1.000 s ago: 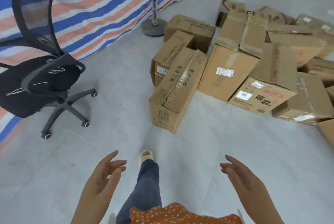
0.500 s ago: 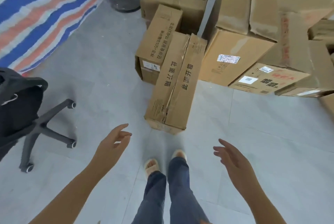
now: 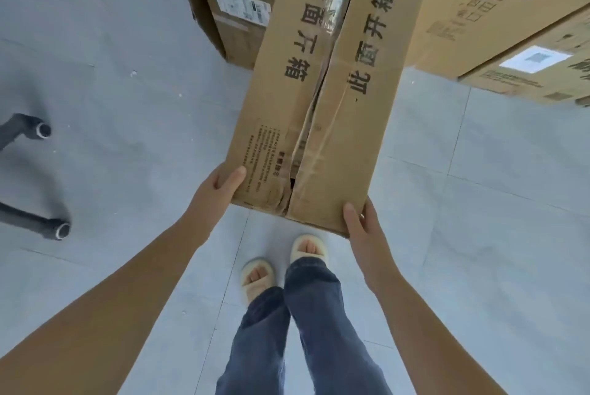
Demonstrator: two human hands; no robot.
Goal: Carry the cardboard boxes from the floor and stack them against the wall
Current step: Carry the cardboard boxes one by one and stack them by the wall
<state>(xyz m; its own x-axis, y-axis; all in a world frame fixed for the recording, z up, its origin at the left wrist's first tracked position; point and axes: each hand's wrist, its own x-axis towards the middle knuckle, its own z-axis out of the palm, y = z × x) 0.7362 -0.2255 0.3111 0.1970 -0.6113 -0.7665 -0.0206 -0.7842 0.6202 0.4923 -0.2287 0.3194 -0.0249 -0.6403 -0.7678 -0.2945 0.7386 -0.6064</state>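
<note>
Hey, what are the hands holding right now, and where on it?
Both hands grip the long cardboard box by its near end: left hand at the near left corner, right hand at the near right corner.

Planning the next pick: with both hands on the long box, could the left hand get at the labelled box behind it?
Probably not yet. The left hand grips the long box's near corner, and the labelled box lies beyond, though the floor beside it looks free.

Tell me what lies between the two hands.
In the head view, the near end of the long cardboard box lies between them, left hand and right hand gripping its corners.
</note>
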